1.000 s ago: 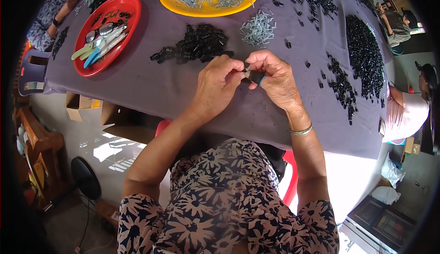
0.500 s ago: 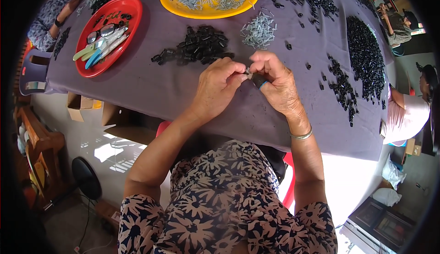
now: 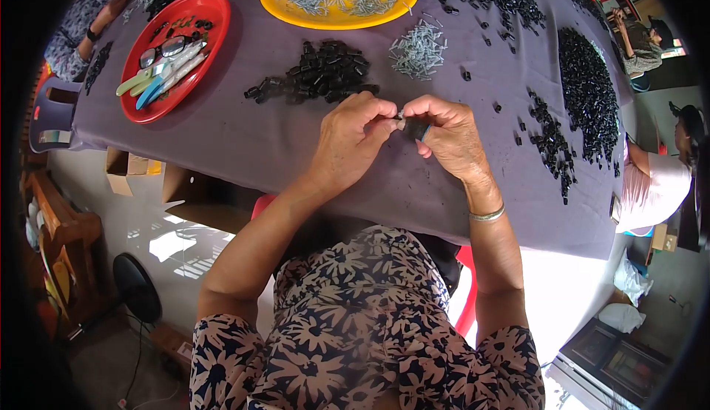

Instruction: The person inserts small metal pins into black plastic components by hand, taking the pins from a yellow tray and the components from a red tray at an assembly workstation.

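My left hand (image 3: 351, 138) is closed in a pinch over the table's near side. At its fingertips is a tiny piece, partly silvery (image 3: 400, 118), too small to name. My right hand (image 3: 455, 138) meets it from the other side, fingers bent and index fingertip at the piece. A dark cover with a blue edge sits on a right-hand digit; what these fingers hold is hidden. Just beyond my hands lie a heap of small black cylindrical parts (image 3: 329, 69) and a smaller pile of silvery screw-like pins (image 3: 418, 49).
A yellow tray (image 3: 325, 23) of silvery pins stands at the back. On the left, a red tray (image 3: 214, 21) holds glasses and several knife-like tools. More black parts (image 3: 592, 92) spread on the right of the purple-grey tablecloth (image 3: 274, 147). Other people sit around the table.
The right thumb has swung down and toward me, and the right index finger has straightened toward the small piece. My left hand keeps its pinch in nearly the same place.
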`<state>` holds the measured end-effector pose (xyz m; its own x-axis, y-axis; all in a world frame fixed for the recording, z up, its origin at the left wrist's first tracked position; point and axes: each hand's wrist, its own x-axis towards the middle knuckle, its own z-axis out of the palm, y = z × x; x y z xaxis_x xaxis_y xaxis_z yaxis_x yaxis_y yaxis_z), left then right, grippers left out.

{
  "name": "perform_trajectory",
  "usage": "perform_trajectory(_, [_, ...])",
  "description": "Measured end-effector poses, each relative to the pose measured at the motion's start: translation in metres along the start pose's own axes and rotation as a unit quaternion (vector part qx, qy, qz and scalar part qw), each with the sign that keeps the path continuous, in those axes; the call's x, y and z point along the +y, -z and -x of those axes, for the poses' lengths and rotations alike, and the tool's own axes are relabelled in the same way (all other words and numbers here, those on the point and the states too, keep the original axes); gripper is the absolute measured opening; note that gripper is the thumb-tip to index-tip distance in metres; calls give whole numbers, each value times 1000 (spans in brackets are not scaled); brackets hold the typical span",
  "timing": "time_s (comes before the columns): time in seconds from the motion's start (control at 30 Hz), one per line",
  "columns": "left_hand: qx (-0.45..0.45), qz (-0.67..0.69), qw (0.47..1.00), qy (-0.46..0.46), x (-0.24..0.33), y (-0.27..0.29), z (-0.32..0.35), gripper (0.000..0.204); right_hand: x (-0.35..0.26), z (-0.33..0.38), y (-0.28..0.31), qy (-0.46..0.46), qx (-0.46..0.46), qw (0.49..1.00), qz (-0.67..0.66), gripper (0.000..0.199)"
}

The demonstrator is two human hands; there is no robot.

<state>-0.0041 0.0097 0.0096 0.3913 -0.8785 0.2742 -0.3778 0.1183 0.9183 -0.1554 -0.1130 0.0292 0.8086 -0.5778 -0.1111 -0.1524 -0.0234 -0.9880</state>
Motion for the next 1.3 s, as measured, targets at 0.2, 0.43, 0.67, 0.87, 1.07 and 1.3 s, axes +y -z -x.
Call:
perform_trajectory(0.2, [-4, -29, 1000, -8, 1, -1, -1, 9, -2, 1, -5, 24, 13, 999, 44, 34])
perform_trajectory(0.43, [-6, -32, 999, -21, 0, -2, -1, 9, -7, -5, 4, -22, -18, 999, -20, 32])
perform_trajectory(0.67, [-17, -59, 997, -39, -1, -2, -1, 8, -6, -8, 4, -39, -26, 997, -67, 31])
perform_trajectory(0.87, [-17, -53, 998, -32, -1, -2, -2, 8, -17, -7, 1, -54, -24, 995, -78, 27])
perform_trajectory(1.07, [-10, -67, 997, -37, 2, -3, -2, 8, -10, -8, 11, -92, -26, 994, -49, 24])
perform_trajectory(1.3, [-2, -62, 998, -30, -1, -3, 1, 10, -20, -13, 14, 42, 54, 992, -109, 30])
